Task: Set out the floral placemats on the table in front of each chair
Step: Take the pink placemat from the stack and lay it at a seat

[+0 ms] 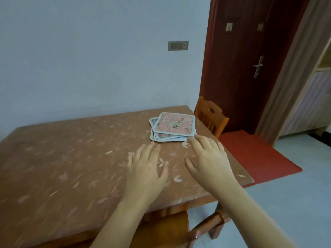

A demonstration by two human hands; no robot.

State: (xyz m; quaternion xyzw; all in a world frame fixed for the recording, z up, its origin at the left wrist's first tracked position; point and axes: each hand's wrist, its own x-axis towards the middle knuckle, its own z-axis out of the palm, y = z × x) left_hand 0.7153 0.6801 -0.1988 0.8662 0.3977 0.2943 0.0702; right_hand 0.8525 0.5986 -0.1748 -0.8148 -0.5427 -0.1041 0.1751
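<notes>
On brown leaf-print table [71,167]: placemat stack [172,127]; white wall [89,59], red door [250,59].

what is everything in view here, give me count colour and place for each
placemats: one loose stack, at least three, pink floral with pale borders, far right of the table
table: one, brown cover with pale leaf print, left and middle of view
far chair: one, orange-brown wood, at the table's right side
near chair: one, orange-brown wood, under the near edge
door: one, dark red, back right
door handle: one, silver, on the door
switch plate: one, grey-brown, on the pale wall
floor mat: one, red, before the door
left hand: one, bare, fingers straight, over the table short of the stack
right hand: one, bare, fingertips at the stack's near edge
</notes>
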